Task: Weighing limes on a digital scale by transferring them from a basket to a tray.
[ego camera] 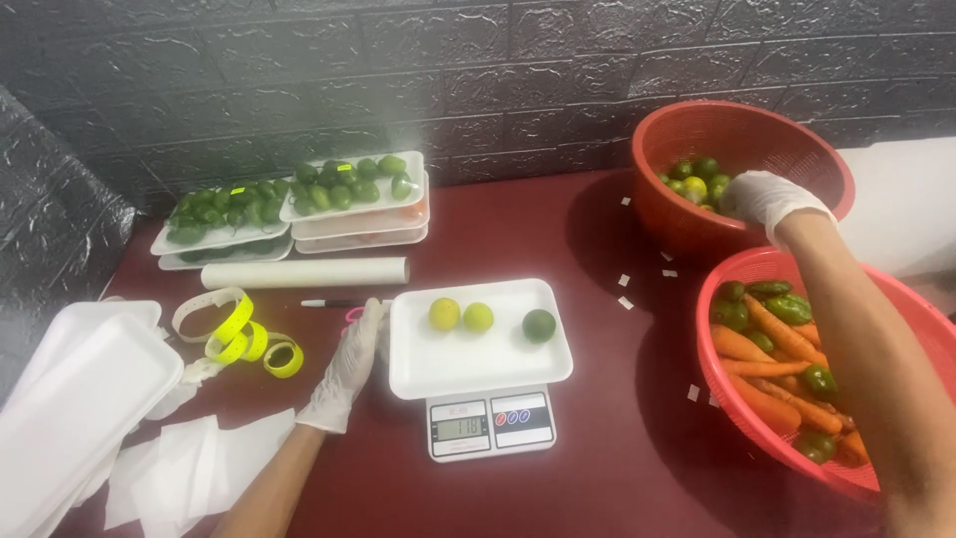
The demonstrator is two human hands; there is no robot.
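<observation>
A white foam tray [478, 339] sits on a small kitchen scale [490, 422] near the middle of the dark red table [617, 448]. Its long side runs left to right, roughly level with the table's front edge. Three limes [478, 317] lie in it along the far side: two yellowish ones close together and a darker green one apart to the right.

The left hand [349, 369], in a thin white glove, rests against the tray's left edge with fingers loosely extended and gripping nothing. The right hand [772, 199], also gloved, reaches into the far red basket [742, 134], where more limes lie; its fingers curl down among them, and I cannot tell whether it has hold of one.

A nearer red basket [896, 299] on the right holds carrots and green fruit, and the right forearm crosses over it. Behind the scale lie a white roll [304, 272] and a pen [334, 303], both lengthwise left to right. Further back stand stacked trays of limes [354, 189]. To the left are rolls of yellow tape [244, 339], a stack of empty foam trays [80, 399] and loose paper sheets [189, 463]. Small white scraps dot the table between the baskets and the scale.
</observation>
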